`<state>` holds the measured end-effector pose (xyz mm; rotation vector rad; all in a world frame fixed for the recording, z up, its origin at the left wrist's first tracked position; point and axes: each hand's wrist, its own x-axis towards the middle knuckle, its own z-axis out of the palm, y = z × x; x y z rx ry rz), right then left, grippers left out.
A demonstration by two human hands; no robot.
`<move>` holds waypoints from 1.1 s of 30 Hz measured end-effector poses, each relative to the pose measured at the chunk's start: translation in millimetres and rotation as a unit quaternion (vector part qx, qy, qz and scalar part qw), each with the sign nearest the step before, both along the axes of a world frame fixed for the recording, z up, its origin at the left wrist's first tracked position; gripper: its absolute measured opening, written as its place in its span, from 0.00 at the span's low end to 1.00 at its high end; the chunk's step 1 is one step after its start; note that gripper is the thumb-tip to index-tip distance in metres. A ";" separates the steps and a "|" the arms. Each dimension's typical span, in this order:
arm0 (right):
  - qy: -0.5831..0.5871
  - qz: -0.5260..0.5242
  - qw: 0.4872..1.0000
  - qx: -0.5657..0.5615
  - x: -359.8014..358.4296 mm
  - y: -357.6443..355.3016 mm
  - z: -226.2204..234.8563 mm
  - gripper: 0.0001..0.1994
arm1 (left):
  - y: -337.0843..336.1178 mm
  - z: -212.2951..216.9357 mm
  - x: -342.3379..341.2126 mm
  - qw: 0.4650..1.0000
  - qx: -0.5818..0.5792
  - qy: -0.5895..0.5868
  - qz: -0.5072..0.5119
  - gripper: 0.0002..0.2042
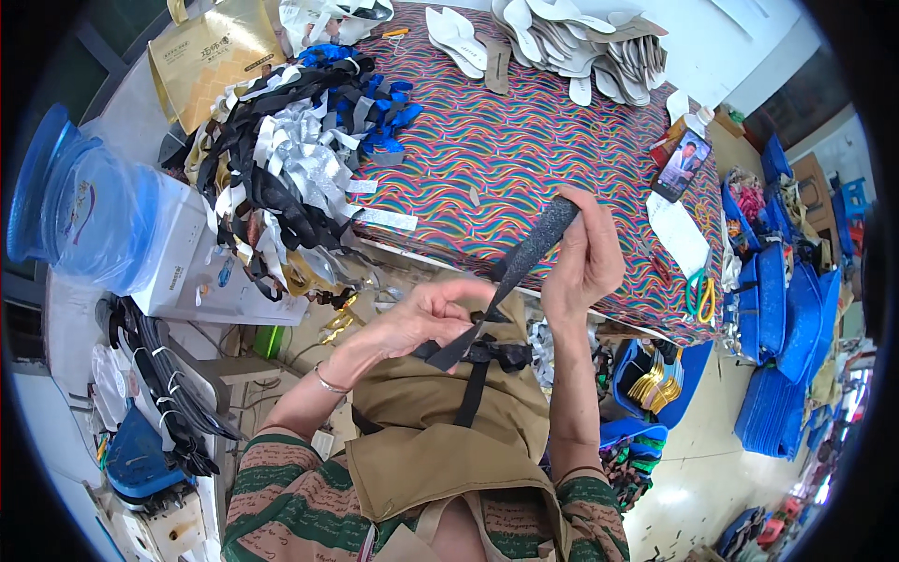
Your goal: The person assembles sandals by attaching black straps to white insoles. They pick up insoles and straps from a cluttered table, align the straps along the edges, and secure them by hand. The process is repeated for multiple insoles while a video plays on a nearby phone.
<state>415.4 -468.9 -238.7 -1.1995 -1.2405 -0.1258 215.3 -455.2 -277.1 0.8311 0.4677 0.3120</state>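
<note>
A black, glittery strip (538, 245) of material stretches slantwise between my hands, in front of my lap. Its upper end is pinched between the thumb and fingers of my right hand (588, 258), raised at the table's near edge. My left hand (431, 317), lower and to the left, has its fingers curled at the lower part of the strip, where the strip twists and narrows. Its index finger reaches forward, slightly blurred. The strip's lower end hangs just below the left fingers. A tan apron (440, 393) with a black strap covers my lap.
A patterned table (468, 169) holds a heap of black, silver and blue strips (300, 155), stacked white insoles (599, 56), a phone (682, 167) and scissors (700, 296). At left, a blue plastic-wrapped container (89, 206) stands on a white box (187, 267). Blue bins (773, 300) stand at right.
</note>
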 end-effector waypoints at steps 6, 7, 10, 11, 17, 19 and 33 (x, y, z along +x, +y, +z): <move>-0.009 -0.116 0.992 0.054 16.7 -13.8 -5.0 0.11 | 7.1 -36.5 -6.5 0.992 0.049 0.092 0.073 0.07; 0.001 -0.162 0.985 0.060 24.1 -20.8 -2.6 0.11 | 15.0 -46.6 -13.4 0.985 0.062 0.129 0.098 0.08; 0.063 -0.191 0.978 0.055 43.4 -37.3 13.5 0.11 | 18.5 -71.9 -35.3 0.971 0.041 0.144 0.184 0.09; 0.058 -0.204 0.976 0.041 47.7 -39.7 13.5 0.11 | 16.5 -73.7 -37.7 0.965 0.051 0.144 0.213 0.09; 0.121 -0.157 0.976 0.095 53.9 -46.0 25.7 0.12 | 26.7 -119.8 -61.4 0.921 0.030 0.162 0.353 0.08; 0.109 -0.155 0.977 0.096 51.9 -45.0 27.4 0.11 | 30.1 -143.8 -82.6 0.904 0.043 0.195 0.379 0.08; 0.081 -0.235 0.933 0.262 86.5 -44.8 95.7 0.11 | 36.4 -230.5 -174.0 0.791 0.150 0.472 0.359 0.06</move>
